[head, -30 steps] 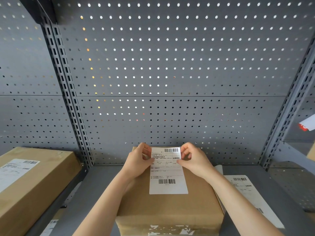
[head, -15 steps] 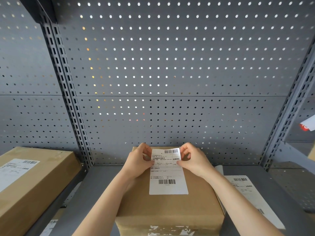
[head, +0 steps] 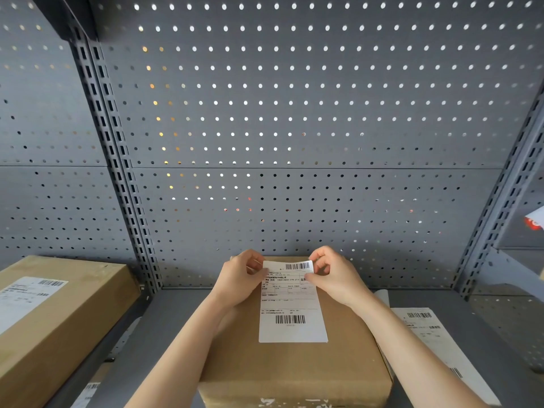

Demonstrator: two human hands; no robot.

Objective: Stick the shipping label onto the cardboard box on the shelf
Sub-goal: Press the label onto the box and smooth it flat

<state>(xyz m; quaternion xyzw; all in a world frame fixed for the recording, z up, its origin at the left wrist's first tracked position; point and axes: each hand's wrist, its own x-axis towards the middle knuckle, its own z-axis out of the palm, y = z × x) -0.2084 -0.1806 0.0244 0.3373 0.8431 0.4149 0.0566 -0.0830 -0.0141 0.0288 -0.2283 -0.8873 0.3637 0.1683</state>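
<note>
White label (head: 292, 307) top now curled.

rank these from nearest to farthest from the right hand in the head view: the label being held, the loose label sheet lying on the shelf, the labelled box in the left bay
1. shipping label: in the right hand itself, over the middle cardboard box.
2. loose label sheet: flat on the shelf, to the right.
3. labelled box: far left, past the upright.

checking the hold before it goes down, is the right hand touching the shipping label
Touching. The head view shows the right hand pinching the top right corner of the shipping label, fingertips overlapping the paper's edge with no gap, above the cardboard box.
</note>
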